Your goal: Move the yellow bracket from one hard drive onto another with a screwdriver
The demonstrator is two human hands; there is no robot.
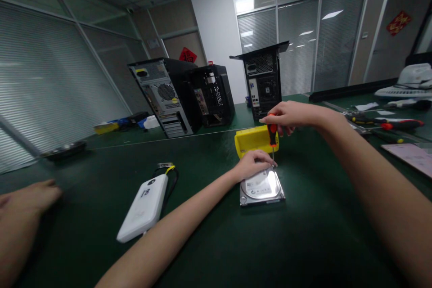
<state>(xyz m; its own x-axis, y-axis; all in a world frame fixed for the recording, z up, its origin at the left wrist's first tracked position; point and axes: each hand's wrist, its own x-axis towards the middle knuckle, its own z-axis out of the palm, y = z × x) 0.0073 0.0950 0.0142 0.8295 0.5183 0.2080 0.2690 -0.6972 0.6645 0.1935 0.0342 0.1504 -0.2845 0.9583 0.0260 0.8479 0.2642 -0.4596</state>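
Observation:
A silver hard drive (261, 188) lies flat on the green table with its label side up. My left hand (253, 165) rests over its far left part and holds it steady, fingers reaching toward the far right corner. Above that corner, my right hand (285, 114) grips the red and black handle of a screwdriver (272, 132) from the top. The screwdriver stands nearly upright, its tip at the drive's far right corner near my left fingertips. Just behind the drive sits a yellow plastic bin (254, 139), partly covered by my hands.
A white power bank (145, 209) with a cable lies left. Another person's hand (33, 195) is at the far left. Computer cases (182, 94) stand behind, one (265, 83) with a raised panel. Pliers (384, 121) and other tools lie right, near a pink sheet (410, 155).

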